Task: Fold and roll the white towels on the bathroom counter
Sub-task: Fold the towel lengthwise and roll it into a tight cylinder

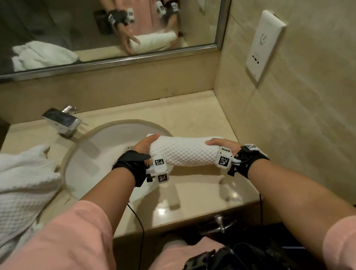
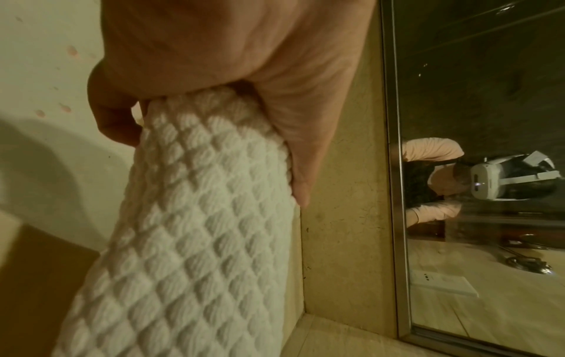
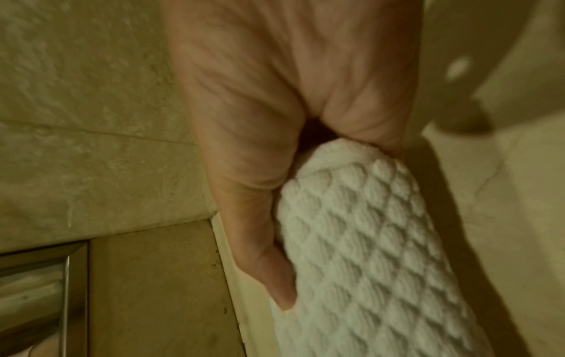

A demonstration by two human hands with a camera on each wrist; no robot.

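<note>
over sink (image 1: 90, 151): both hands grip rolled towel (image 1: 181, 154); loose towel (image 1: 12, 187) left.

Pink sleeves (image 1: 59, 248) pushed up on both arms, bare below. Each wrist has black strap (image 1: 129, 164) w/ white cube camera (image 1: 159, 168) carrying b/w square markers; thin black cable (image 1: 139, 228) hangs from left one. Fingers (image 1: 150, 138) bare, no gloves.

A: What crowds the hands?
B: The side wall (image 1: 304, 120) close at three o'clock, the heaped towels (image 1: 12, 187) at nine, the faucet (image 1: 62, 121) at eleven.
A: Any open room?
B: Bare counter (image 1: 192, 115) at twelve, running to the mirror (image 1: 49, 27).
</note>
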